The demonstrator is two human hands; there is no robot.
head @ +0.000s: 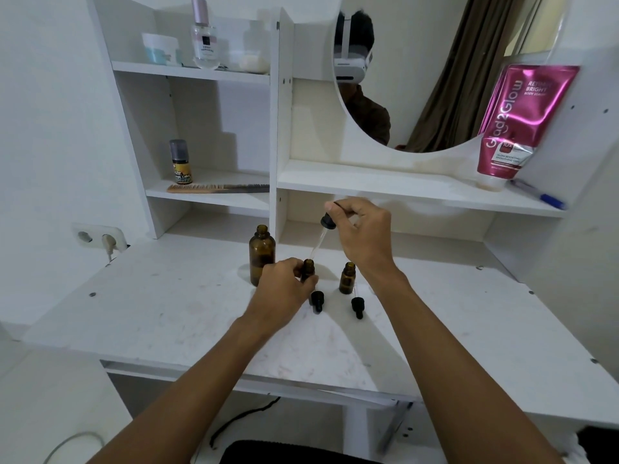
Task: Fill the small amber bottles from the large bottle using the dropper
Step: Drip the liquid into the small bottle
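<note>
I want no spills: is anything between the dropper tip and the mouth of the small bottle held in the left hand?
Nothing visible. The dropper in the right hand slants down to the open small bottle steadied by the left hand.

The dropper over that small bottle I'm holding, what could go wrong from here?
1. The dropper hangs tilted above the narrow mouth of the small amber bottle, so drops may miss and land on the table or the left hand.
2. The right hand or its forearm could knock over the second small bottle, standing open just below it.
3. The large bottle stands uncapped beside the left hand; a nudge might spill it.
</note>
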